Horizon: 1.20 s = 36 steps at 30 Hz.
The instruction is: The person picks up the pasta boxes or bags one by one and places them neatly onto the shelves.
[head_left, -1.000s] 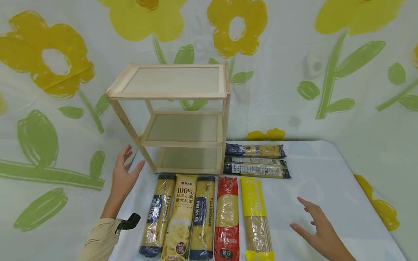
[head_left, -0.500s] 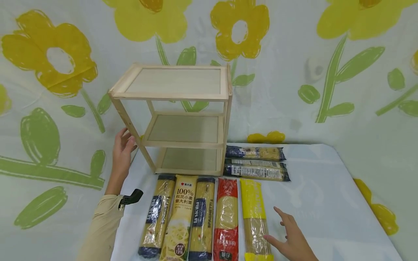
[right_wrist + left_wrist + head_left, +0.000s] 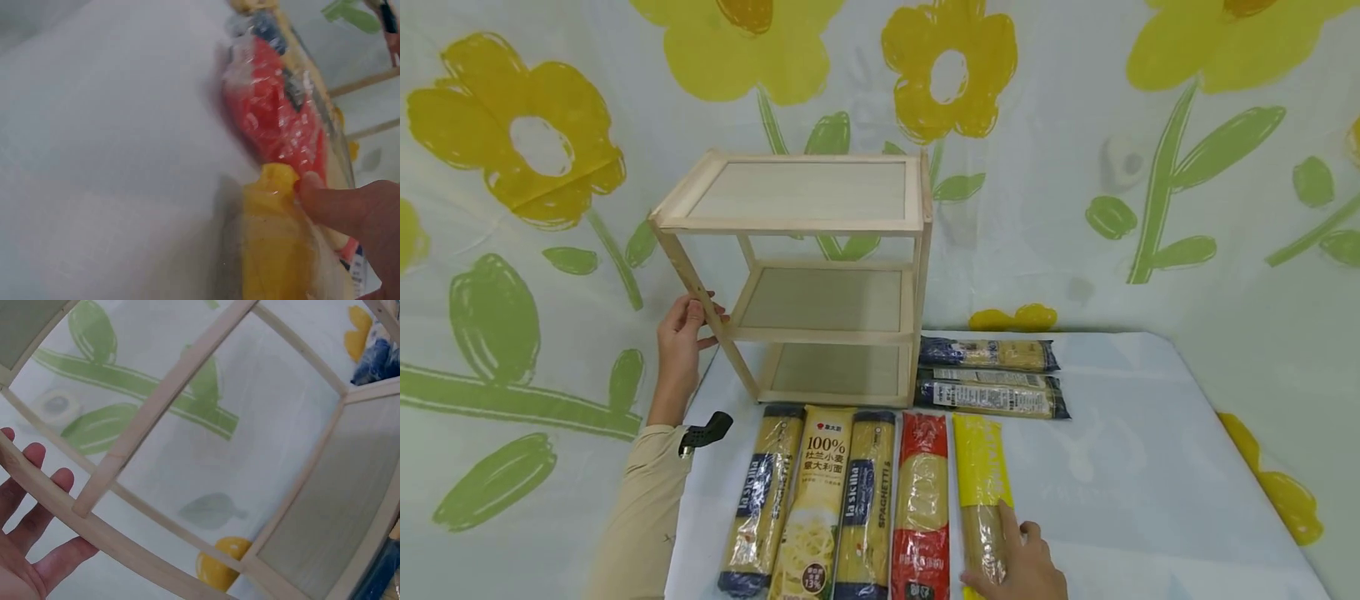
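Observation:
A three-tier wooden shelf [image 3: 808, 196] stands at the back of the table. My left hand [image 3: 679, 340] grips its front left post at about middle-shelf height; in the left wrist view, fingertips [image 3: 62, 479] show past the post, with the thumb [image 3: 65, 557] below. At the front, my right hand [image 3: 1028, 562] holds the lower half of a yellow-topped spaghetti pack [image 3: 982, 458] lying on the table. Its thumb [image 3: 334, 203] presses one side of the pack in the right wrist view; the other fingers are mostly hidden there.
Left of the yellow pack lie a red pasta pack [image 3: 922, 483], a blue-ended spaghetti pack [image 3: 863, 500], a cream noodle pack [image 3: 816, 492] and another blue-ended pack [image 3: 763, 500]. Dark-ended pasta packs [image 3: 992, 395] lie right of the shelf. A flowered cloth [image 3: 1030, 192] hangs behind.
My left hand has moved up and right onto the shelf post and taken hold of it. My right hand has come left onto the yellow spaghetti pack. The packs have stayed in place.

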Available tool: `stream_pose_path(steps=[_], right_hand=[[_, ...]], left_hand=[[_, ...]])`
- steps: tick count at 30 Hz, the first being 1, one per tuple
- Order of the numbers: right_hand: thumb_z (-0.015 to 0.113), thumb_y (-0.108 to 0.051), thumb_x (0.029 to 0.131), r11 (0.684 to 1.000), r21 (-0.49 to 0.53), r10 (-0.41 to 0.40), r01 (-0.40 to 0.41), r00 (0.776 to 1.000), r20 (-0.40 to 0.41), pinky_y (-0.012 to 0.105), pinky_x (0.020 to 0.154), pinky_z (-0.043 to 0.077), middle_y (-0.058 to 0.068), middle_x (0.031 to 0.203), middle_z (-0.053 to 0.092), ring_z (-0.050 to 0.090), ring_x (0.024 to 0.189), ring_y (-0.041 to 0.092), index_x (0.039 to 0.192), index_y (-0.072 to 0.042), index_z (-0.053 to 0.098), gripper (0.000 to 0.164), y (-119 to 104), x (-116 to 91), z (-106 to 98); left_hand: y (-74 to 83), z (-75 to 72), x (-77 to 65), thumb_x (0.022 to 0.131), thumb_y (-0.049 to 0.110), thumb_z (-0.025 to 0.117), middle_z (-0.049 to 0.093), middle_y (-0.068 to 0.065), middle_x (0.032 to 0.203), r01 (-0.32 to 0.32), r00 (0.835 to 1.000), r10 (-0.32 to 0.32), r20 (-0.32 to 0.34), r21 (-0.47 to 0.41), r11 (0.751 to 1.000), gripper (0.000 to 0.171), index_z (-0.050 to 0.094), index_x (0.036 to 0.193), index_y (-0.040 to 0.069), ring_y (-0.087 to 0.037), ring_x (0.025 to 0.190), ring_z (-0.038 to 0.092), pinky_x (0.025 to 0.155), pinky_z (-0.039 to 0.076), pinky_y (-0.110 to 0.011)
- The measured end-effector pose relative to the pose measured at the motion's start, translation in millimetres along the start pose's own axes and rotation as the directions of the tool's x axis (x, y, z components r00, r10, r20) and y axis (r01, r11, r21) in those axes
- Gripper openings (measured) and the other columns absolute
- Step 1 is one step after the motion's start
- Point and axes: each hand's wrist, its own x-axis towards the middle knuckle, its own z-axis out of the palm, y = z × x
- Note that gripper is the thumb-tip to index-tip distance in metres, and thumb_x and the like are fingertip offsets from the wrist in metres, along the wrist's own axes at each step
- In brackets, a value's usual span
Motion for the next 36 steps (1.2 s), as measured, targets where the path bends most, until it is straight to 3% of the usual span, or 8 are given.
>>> stream_pose_path(steps=[3, 6, 10, 14, 19, 24, 30, 36], right_hand=[[0.075, -0.068, 0.058, 0.999, 0.007, -0.032, 0.032, 0.999, -0.013, 0.041, 0.045, 0.045, 0.027, 0.099, 0.045, 0.053, 0.064, 0.026, 0.141, -0.007, 0.031, 0.112, -2.0, 3.1, 5.6], [0.083, -0.051, 0.060, 0.998, 0.041, -0.036, 0.037, 0.999, -0.022, 0.039, 0.045, 0.043, 0.026, 0.097, 0.043, 0.049, 0.061, 0.023, 0.140, -0.007, 0.030, 0.105, -4.6, 5.6, 9.0], [0.084, -0.028, 0.061, 0.995, 0.098, -0.031, 0.036, 0.998, -0.051, 0.037, 0.046, 0.042, 0.027, 0.098, 0.042, 0.049, 0.059, 0.023, 0.139, -0.008, 0.031, 0.097, -6.7, 4.8, 7.4], [0.082, -0.020, 0.060, 0.989, 0.146, -0.029, 0.037, 0.998, -0.059, 0.035, 0.047, 0.041, 0.026, 0.100, 0.043, 0.049, 0.057, 0.023, 0.138, -0.006, 0.034, 0.093, -8.4, 2.4, 3.8], [0.079, -0.014, 0.064, 0.981, 0.190, -0.023, 0.036, 0.997, -0.069, 0.037, 0.052, 0.044, 0.023, 0.102, 0.047, 0.052, 0.063, 0.024, 0.137, -0.003, 0.038, 0.084, -6.1, 1.4, -0.9], [0.080, -0.013, 0.064, 0.973, 0.215, -0.062, 0.084, 0.992, -0.108, 0.040, 0.059, 0.046, 0.023, 0.103, 0.051, 0.054, 0.072, 0.026, 0.134, 0.003, 0.043, 0.081, 0.8, 0.3, -5.5], [0.084, -0.016, 0.062, 0.959, 0.264, -0.078, 0.103, 0.992, -0.102, 0.038, 0.067, 0.047, 0.018, 0.100, 0.056, 0.054, 0.079, 0.023, 0.132, 0.006, 0.045, 0.083, 2.8, -5.4, -15.3], [0.085, -0.022, 0.063, 0.964, 0.250, -0.078, 0.092, 0.995, -0.065, 0.038, 0.070, 0.047, 0.018, 0.104, 0.058, 0.054, 0.083, 0.021, 0.131, 0.007, 0.045, 0.084, -1.2, -9.9, -28.6]], left_hand=[[-7.3, -1.8, 3.0, 0.097, 0.028, 0.048, 0.065, -0.005, 0.089, -0.007, 1.000, 0.008, -0.021, 0.025, 1.000, 0.030, 0.062, 0.110, 0.004, -0.017, 0.084, 0.065, 0.061, 0.055, -0.027], [-13.5, -3.0, 5.1, 0.097, 0.031, 0.048, 0.065, -0.005, 0.090, -0.008, 0.999, 0.010, -0.035, 0.051, 0.999, 0.029, 0.063, 0.108, 0.009, -0.017, 0.084, 0.064, 0.061, 0.054, -0.027], [-15.1, -1.6, 6.3, 0.097, 0.032, 0.048, 0.065, -0.006, 0.091, 0.000, 0.999, 0.003, -0.049, 0.054, 0.999, 0.029, 0.064, 0.107, 0.010, -0.017, 0.085, 0.065, 0.060, 0.054, -0.027], [-8.9, -0.6, 3.6, 0.098, 0.029, 0.048, 0.065, -0.008, 0.091, 0.007, 0.999, -0.004, -0.049, 0.058, 0.998, 0.027, 0.064, 0.105, 0.009, -0.018, 0.085, 0.064, 0.060, 0.054, -0.027], [1.7, 3.3, -3.1, 0.098, 0.026, 0.048, 0.065, -0.010, 0.090, 0.002, 0.999, 0.000, -0.039, 0.036, 0.999, 0.025, 0.065, 0.104, 0.008, -0.020, 0.085, 0.064, 0.060, 0.054, -0.029], [1.8, 4.2, -4.3, 0.098, 0.027, 0.048, 0.065, -0.010, 0.091, -0.002, 1.000, 0.003, -0.030, 0.022, 1.000, 0.027, 0.065, 0.104, 0.007, -0.019, 0.085, 0.065, 0.061, 0.054, -0.029], [-4.1, 2.5, -1.5, 0.098, 0.028, 0.048, 0.065, -0.010, 0.091, -0.001, 0.999, 0.003, -0.035, 0.044, 0.999, 0.027, 0.065, 0.105, 0.008, -0.019, 0.084, 0.065, 0.063, 0.055, -0.030], [-16.3, -4.2, 5.3, 0.098, 0.030, 0.048, 0.065, -0.008, 0.092, -0.004, 0.999, 0.005, -0.036, 0.032, 0.999, 0.029, 0.064, 0.107, 0.008, -0.018, 0.085, 0.066, 0.065, 0.055, -0.029]])
